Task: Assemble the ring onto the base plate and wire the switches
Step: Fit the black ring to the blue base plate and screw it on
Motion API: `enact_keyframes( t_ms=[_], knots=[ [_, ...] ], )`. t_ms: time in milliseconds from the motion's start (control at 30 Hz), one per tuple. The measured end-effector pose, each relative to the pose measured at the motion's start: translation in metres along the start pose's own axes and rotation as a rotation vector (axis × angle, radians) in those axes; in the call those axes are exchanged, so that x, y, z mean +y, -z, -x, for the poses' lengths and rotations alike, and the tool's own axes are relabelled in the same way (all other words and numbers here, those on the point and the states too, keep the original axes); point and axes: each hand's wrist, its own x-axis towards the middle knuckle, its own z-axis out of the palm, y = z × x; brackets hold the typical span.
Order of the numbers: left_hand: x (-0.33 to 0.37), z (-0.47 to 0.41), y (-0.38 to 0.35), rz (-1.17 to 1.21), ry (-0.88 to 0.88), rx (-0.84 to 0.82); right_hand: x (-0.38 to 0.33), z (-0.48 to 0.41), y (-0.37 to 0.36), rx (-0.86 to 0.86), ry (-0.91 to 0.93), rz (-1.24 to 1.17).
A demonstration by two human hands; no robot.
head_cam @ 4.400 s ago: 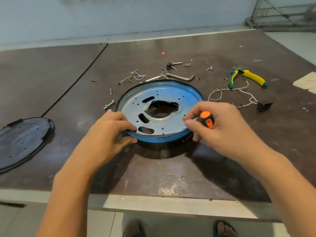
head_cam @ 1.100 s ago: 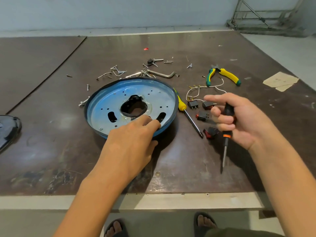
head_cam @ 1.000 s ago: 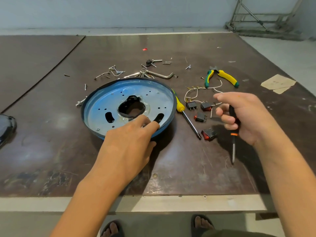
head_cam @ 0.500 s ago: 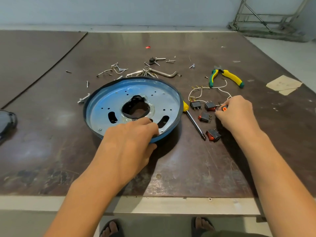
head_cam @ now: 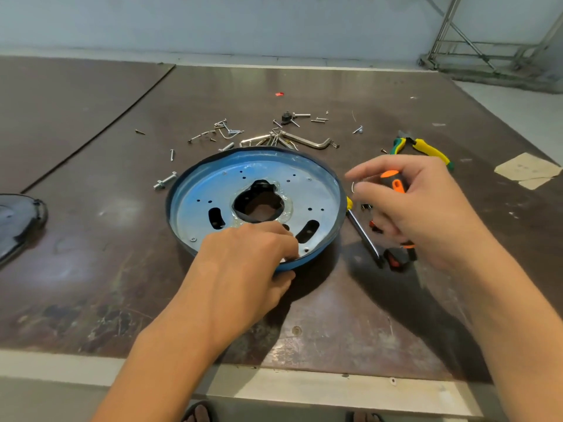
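The round metal base plate (head_cam: 316, 190), covered in blue film, lies flat on the table with the black ring (head_cam: 170, 208) around its edge. My left hand (head_cam: 243, 269) pinches the near rim, fingers on top and thumb underneath. To the plate's right, my right hand (head_cam: 426, 208) hovers above the table, shut on an orange-and-black screwdriver (head_cam: 394, 181) with its handle end up. Under that hand lie black-and-red switches (head_cam: 394, 261), mostly hidden. A yellow-handled screwdriver (head_cam: 362, 233) lies between plate and switches.
Loose screws (head_cam: 219, 132), allen keys (head_cam: 307, 142) and a bolt (head_cam: 164, 181) are scattered behind and left of the plate. Yellow-green pliers (head_cam: 426, 147) lie at the back right, paper scraps (head_cam: 527, 170) beyond. A black cover (head_cam: 18, 220) sits at the left edge.
My right hand has come up from the switches and moved slightly toward the plate, with the orange screwdriver still in it. My left hand has stayed on the plate's near rim.
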Motion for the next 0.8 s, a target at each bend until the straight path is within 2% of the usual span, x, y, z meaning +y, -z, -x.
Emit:
enact_keyframes(
  t_ms=[67,167,267,400,600,800],
  knots=[
    [0.0,0.0,0.002,0.022,0.005,0.0,-0.006,0.005,-0.014,-0.075,0.095,0.048],
    [0.002,0.0,0.003,0.024,0.02,-0.001,-0.004,0.007,-0.027,-0.167,0.164,0.256],
    [0.003,0.0,0.003,0.011,0.024,0.001,0.001,0.008,-0.033,-0.172,0.187,0.452],
    [0.002,0.0,0.001,-0.005,0.021,0.011,0.0,0.007,-0.03,-0.19,0.262,0.567],
    [0.003,0.0,0.002,0.008,0.038,0.02,-0.003,0.009,-0.026,-0.372,0.32,0.573],
    [0.001,0.0,-0.001,0.004,0.054,0.022,-0.002,0.008,-0.016,-0.544,0.287,0.498]
  ],
)
